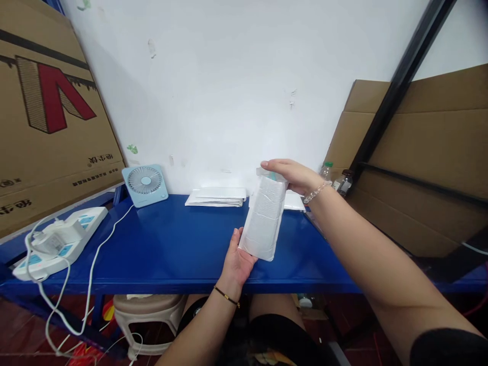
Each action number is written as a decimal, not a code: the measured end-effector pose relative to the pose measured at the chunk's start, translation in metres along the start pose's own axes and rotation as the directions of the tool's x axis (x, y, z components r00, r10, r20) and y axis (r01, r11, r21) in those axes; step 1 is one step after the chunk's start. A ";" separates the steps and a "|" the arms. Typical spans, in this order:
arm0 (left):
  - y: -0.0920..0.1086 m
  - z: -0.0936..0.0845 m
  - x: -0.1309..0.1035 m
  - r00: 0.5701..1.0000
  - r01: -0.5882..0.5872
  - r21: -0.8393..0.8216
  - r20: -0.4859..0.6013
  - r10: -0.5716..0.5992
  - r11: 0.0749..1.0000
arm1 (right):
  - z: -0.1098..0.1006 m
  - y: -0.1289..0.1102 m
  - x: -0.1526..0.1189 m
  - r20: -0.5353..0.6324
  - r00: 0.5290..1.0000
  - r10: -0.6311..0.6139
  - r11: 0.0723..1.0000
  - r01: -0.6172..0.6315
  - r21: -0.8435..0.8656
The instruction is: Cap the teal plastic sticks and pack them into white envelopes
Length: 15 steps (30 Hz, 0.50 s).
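Observation:
A white padded mailer (264,216) is held tilted above the blue table. My left hand (239,262) is closed on its lower end, thumb at the left edge and the other fingers underneath. My right hand (295,175) lies across the mailer's top end with fingers stretched out, palm down; its thumb is hard to make out. Beneath those fingers a clear strip and a bit of teal show at the mailer's mouth. What may be inside is hidden. Behind it rest a stack of flat white mailers (216,196) and more white mailers (293,201), partly covered.
On the left of the blue table (171,244) stand a light blue fan (145,184) and a white power strip (89,218) with trailing cables. Bottles (345,182) stand at the back right by a black post. Large cardboard boxes (49,152) flank both sides. A stool (148,315) is below.

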<state>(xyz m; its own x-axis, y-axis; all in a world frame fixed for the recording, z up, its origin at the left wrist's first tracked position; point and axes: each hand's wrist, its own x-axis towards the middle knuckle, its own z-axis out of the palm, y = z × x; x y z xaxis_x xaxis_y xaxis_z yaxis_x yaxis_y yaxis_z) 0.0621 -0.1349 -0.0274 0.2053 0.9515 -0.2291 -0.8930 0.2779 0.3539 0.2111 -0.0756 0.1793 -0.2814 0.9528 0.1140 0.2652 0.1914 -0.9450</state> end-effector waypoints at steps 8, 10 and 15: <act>0.004 -0.009 0.000 0.991 -0.032 0.252 0.133 -0.002 0.967 | -0.022 0.019 0.007 -0.130 0.991 -0.016 1.000 0.012 -0.028; 0.008 -0.008 0.001 0.994 -0.045 0.241 0.108 0.020 0.970 | -0.028 0.025 0.000 -0.078 0.991 -0.108 0.994 0.109 0.021; 0.024 -0.003 -0.004 0.988 0.138 0.212 0.043 -0.150 0.968 | -0.026 0.032 -0.024 0.065 0.901 -0.429 0.898 0.433 -0.076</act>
<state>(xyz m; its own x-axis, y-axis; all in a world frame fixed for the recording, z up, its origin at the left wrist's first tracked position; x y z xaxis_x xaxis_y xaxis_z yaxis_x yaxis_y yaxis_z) 0.0385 -0.1321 -0.0209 0.3544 0.9037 -0.2402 -0.7511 0.4281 0.5026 0.2506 -0.0865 0.1539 -0.4271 0.7613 0.4878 0.1861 0.6020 -0.7765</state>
